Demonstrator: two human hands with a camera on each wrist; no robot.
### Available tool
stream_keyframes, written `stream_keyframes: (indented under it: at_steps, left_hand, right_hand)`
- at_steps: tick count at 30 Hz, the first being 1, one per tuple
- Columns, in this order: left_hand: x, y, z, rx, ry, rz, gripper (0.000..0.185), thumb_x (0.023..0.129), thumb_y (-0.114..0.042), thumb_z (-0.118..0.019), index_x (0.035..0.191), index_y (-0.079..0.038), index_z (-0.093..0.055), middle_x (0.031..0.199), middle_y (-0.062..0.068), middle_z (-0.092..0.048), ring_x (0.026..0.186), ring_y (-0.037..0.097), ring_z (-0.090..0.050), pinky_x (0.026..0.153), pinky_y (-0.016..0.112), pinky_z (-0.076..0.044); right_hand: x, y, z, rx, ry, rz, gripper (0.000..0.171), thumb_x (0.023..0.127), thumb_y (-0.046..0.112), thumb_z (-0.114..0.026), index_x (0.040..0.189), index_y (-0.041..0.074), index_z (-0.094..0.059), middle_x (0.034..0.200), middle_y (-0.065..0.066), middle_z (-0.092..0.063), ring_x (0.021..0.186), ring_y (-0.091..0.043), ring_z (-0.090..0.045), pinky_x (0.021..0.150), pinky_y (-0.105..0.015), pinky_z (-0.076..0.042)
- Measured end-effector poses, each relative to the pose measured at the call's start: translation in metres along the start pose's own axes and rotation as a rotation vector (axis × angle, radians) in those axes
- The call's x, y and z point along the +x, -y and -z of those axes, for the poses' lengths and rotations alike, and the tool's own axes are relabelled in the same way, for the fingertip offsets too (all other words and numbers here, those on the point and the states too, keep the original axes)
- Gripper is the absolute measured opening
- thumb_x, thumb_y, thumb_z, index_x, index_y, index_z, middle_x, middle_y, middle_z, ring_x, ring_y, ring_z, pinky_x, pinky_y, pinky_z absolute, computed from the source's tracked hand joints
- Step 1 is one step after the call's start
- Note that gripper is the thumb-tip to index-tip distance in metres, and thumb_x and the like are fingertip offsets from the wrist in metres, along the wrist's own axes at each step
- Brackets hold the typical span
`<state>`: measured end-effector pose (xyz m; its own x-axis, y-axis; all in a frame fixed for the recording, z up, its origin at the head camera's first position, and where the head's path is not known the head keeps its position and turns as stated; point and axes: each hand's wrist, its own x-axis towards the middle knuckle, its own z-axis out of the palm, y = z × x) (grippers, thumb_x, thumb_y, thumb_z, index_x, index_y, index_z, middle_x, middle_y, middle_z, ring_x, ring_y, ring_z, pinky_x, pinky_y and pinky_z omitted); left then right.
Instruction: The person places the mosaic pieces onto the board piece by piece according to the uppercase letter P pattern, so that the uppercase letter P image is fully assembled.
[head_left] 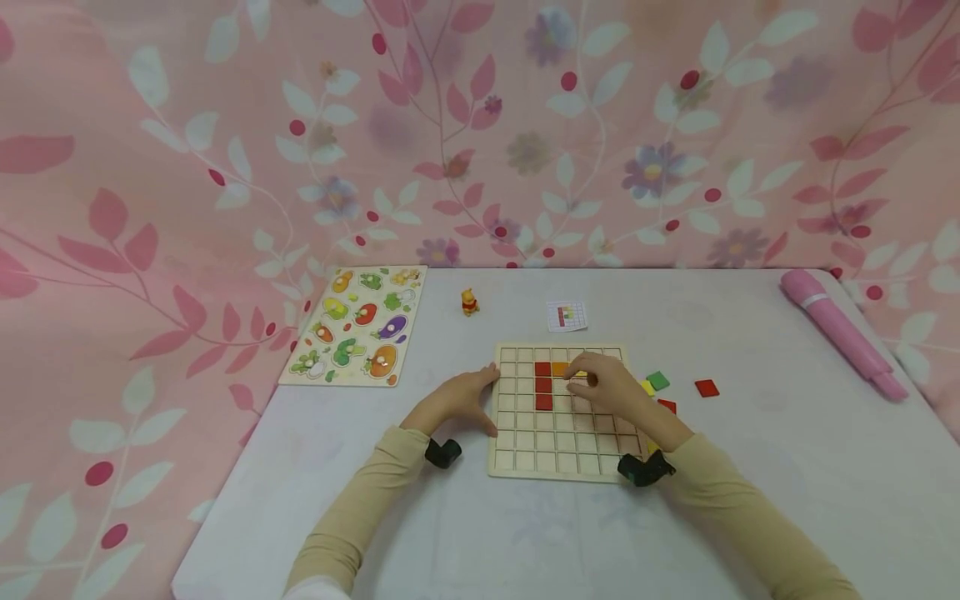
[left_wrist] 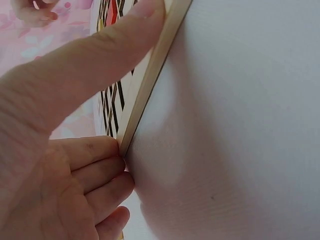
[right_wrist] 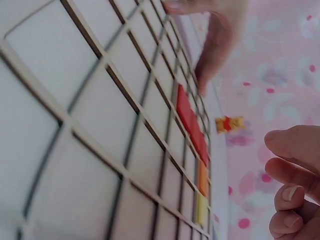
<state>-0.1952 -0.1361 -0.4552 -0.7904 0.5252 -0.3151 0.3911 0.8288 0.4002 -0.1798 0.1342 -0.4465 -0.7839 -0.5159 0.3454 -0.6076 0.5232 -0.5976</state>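
Two hands work at the wooden grid board (head_left: 558,450) near the middle of the counter (head_left: 787,467).
Your left hand (head_left: 457,402) rests against the board's left edge, thumb lying straight along the rim and the other fingers (left_wrist: 95,175) curled against the side, steadying it. Your right hand (head_left: 611,387) hovers over the board's upper right cells, fingers (right_wrist: 290,165) loosely bent; you cannot tell whether they pinch a tile. Three red tiles (head_left: 543,385) sit in a column on the board, with an orange tile (head_left: 559,367) and a yellow one (right_wrist: 201,209) running on from the top red tile. Loose green (head_left: 658,381) and red (head_left: 706,387) tiles lie just right of the board. A pattern card (head_left: 567,316) lies behind it toward the far edge, and a vegetable puzzle (head_left: 358,325) sits at the far left corner.
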Motion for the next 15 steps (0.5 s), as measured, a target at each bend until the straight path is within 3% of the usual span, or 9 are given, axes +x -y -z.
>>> stream_keyframes:
  at_steps: [5,10,15]
  left_hand:
    - [0.000,0.000,0.002,0.016,0.001,-0.002,0.103,0.058,-0.039,-0.083,0.139,-0.005,-0.029,0.144,0.011,-0.019,0.129,0.021,-0.023,0.104,0.032,-0.020]
    - [-0.001,-0.001,0.004,0.025,0.006,-0.007,0.104,0.058,-0.039,-0.083,0.139,-0.004,-0.029,0.144,0.012,-0.019,0.129,0.022,-0.023,0.104,0.033,-0.020]
    - [0.000,0.000,0.001,0.032,0.017,-0.012,0.104,0.058,-0.040,-0.082,0.140,-0.005,-0.028,0.144,0.012,-0.018,0.130,0.021,-0.022,0.104,0.032,-0.019]
  right_hand:
    - [-0.009,-0.007,0.030,-0.049,-0.137,0.020,0.014,0.073,-0.003,-0.070,0.087,0.001,-0.067,0.085,-0.006,-0.062,0.051,-0.007,-0.035,0.043,-0.022,-0.033]
    - [-0.022,-0.011,0.060,-0.144,-0.272,-0.049,0.015,0.073,-0.006,-0.068,0.087,0.000,-0.067,0.082,-0.008,-0.062,0.050,-0.007,-0.037,0.041,-0.022,-0.034]
    - [-0.038,-0.019,0.088,-0.213,-0.312,-0.113,0.016,0.072,-0.006,-0.069,0.087,0.000,-0.067,0.081,-0.009,-0.061,0.049,-0.009,-0.038,0.039,-0.022,-0.033]
